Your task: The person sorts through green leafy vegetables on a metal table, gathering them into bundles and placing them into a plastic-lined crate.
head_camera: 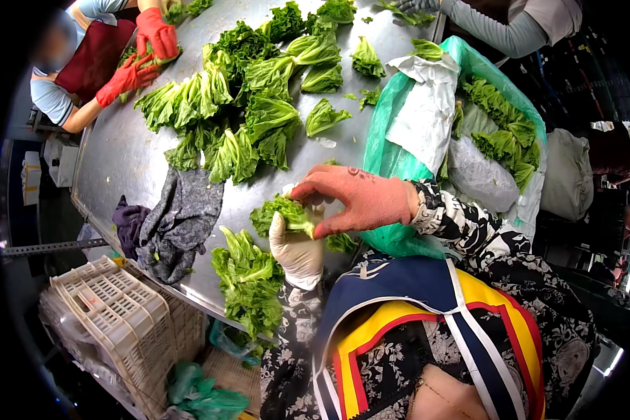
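Note:
A small head of green leafy lettuce point(283, 214) is between my hands, just above the metal table. My left hand point(298, 254), in a whitish glove, holds it from below with the thumb upright against the leaves. My right hand point(365, 199), in a salmon-coloured work glove, reaches over from the right. Its thumb is at the stem end and its fingers are at the upper side of the head, partly hidden. Beside my left wrist, a pile of lettuce point(247, 278) lies at the table's near edge. Loose lettuce heads point(273, 118) are heaped beyond my hands.
A green plastic bag point(388, 126) of lettuce and clear film stands open at right. Grey cloth point(176, 220) lies on the steel table point(110, 157). Plastic crates point(121, 320) sit below its left edge. Co-workers' red gloves point(157, 37) and a grey sleeve point(493, 31) are across the table.

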Tool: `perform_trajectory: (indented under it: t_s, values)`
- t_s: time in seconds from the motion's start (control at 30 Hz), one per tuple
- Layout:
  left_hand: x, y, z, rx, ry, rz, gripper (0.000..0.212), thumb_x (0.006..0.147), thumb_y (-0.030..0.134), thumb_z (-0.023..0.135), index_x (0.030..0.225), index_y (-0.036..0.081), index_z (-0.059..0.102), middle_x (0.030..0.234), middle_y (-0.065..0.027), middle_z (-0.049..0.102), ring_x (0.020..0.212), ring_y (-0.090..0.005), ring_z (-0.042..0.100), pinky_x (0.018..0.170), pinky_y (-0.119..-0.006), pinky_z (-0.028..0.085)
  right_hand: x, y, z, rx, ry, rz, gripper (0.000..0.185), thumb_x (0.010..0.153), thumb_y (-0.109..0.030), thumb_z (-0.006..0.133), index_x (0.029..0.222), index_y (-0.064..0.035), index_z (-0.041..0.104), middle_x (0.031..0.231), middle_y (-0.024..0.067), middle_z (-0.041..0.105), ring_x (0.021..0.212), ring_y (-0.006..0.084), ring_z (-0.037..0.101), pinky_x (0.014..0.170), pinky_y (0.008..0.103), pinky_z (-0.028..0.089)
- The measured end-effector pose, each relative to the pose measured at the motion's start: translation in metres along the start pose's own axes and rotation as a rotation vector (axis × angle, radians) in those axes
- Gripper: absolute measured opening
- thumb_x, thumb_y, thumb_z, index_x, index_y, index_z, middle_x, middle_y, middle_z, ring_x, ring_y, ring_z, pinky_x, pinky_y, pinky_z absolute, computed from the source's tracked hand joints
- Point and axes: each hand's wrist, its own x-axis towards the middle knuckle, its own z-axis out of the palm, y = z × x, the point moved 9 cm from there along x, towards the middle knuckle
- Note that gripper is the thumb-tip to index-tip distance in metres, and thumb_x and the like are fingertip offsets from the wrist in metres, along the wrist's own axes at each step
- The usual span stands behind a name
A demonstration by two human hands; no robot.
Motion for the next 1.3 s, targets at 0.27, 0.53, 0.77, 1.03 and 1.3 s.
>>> perform_trajectory:
  t_s: [0.27, 0.53, 0.77, 1.03, 1.3]
  values:
    - [0.000, -0.007, -0.006, 0.088, 0.052, -0.030, 0.045, 0.093, 0.041, 0.047, 0.115, 0.003, 0.051, 0.116, -0.0106, 0.054, 0.110, -0.0225, 0.049, 0.100, -0.040, 0.035, -0.005, 0.013, 0.014, -0.040, 0.107, 0.120, 0.047, 0.067, -0.029, 0.078, 0.095, -0.0030, 0.051, 0.088, 0.0120, 0.052, 0.082, 0.0255, 0.053, 0.072, 0.0338, 0.045]
    - [-0.003, -0.011, -0.016, 0.353, 0.214, -0.016, 0.049, 0.092, 0.047, 0.048, 0.115, 0.005, 0.051, 0.110, -0.0075, 0.056, 0.103, -0.0203, 0.053, 0.094, -0.037, 0.041, -0.012, 0.037, 0.020, 0.447, 0.210, 0.335, 0.039, 0.070, -0.024, 0.073, 0.092, -0.0014, 0.050, 0.075, 0.0053, 0.053, 0.064, 0.0101, 0.050, 0.054, 0.0273, 0.042]
    - [0.003, -0.012, -0.027, 0.422, 0.229, -0.038, 0.048, 0.091, 0.049, 0.049, 0.113, 0.006, 0.053, 0.105, -0.0061, 0.057, 0.099, -0.0200, 0.055, 0.089, -0.036, 0.044, -0.016, 0.035, 0.028, -0.004, 0.060, 0.314, 0.040, 0.072, -0.032, 0.070, 0.087, -0.0018, 0.048, 0.074, 0.0094, 0.054, 0.065, 0.0187, 0.053, 0.059, 0.0334, 0.043]
    - [0.018, 0.041, -0.041, 0.128, 0.254, 0.179, 0.022, 0.088, 0.022, 0.062, 0.107, 0.010, 0.060, 0.093, -0.0019, 0.064, 0.078, -0.0122, 0.058, 0.070, -0.027, 0.048, -0.012, 0.112, -0.024, 0.254, 0.063, 0.739, 0.042, 0.080, -0.042, 0.069, 0.076, -0.0008, 0.063, 0.063, 0.0063, 0.060, 0.051, 0.0106, 0.055, 0.049, 0.0236, 0.046]
    - [0.038, 0.019, -0.039, 0.345, 0.230, 0.085, 0.031, 0.086, 0.008, 0.062, 0.116, 0.004, 0.055, 0.078, -0.0023, 0.059, 0.066, -0.0110, 0.053, 0.065, -0.027, 0.045, 0.008, 0.190, -0.047, 0.765, 0.601, 0.744, 0.046, 0.082, -0.039, 0.067, 0.097, 0.0039, 0.060, 0.083, 0.0119, 0.063, 0.067, 0.0171, 0.062, 0.055, 0.0278, 0.053]
